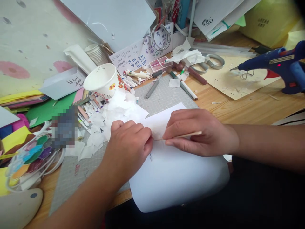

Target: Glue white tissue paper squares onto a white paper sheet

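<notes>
A white sheet of paper (176, 178) lies on the grey cutting mat (164, 95) and curls over the desk's near edge. My left hand (128, 149) rests on the sheet with fingers curled, pinching one end of a thin wooden stick (188, 135). My right hand (200, 133) lies across the sheet beside it, fingers closed on the same stick, which pokes out over its knuckles. Both hands press the stick against the paper near its middle.
A tipped paper cup (102, 79) and white paper scraps (114, 114) lie left of the hands. Pens and markers (181, 84), scissors (209, 62), a blue glue gun (281, 65) on beige card, coloured paper (45, 109) and a plastic ring of coloured pieces (30, 159) crowd the desk.
</notes>
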A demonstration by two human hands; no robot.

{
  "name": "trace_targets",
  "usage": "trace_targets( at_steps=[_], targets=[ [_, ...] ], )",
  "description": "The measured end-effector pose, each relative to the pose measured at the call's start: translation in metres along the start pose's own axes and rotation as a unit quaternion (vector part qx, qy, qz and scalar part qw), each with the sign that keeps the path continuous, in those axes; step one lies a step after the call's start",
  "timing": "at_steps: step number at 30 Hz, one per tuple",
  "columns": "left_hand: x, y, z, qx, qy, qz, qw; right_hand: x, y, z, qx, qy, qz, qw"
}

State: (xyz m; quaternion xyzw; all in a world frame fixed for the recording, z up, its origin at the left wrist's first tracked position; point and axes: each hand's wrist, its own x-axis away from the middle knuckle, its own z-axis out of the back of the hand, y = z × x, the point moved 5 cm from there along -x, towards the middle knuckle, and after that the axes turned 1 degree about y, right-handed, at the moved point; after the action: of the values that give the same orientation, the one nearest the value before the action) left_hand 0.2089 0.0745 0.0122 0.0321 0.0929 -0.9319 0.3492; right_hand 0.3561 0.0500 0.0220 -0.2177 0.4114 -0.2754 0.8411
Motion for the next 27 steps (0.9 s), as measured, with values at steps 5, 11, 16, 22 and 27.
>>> trace_targets(
  at_steps=[5,11,16,22,27],
  targets=[
    [0.000,0.000,-0.001,0.008,-0.009,-0.002,1.000,0.009,0.005,-0.009,0.072,-0.031,0.054,0.995],
    [0.000,-0.002,0.000,0.044,-0.019,0.004,0.999,0.014,0.000,-0.013,0.152,-0.053,0.111,0.981],
    [0.003,-0.003,0.002,0.084,-0.032,-0.001,0.996,0.019,-0.003,-0.019,0.212,-0.080,0.140,0.964],
    [0.007,-0.007,0.003,0.103,-0.043,-0.016,0.994,0.023,-0.011,-0.025,0.292,-0.100,0.201,0.930],
    [0.009,-0.010,0.005,0.133,-0.051,-0.022,0.990,0.023,-0.011,-0.030,0.305,-0.100,0.197,0.926]
  ],
)
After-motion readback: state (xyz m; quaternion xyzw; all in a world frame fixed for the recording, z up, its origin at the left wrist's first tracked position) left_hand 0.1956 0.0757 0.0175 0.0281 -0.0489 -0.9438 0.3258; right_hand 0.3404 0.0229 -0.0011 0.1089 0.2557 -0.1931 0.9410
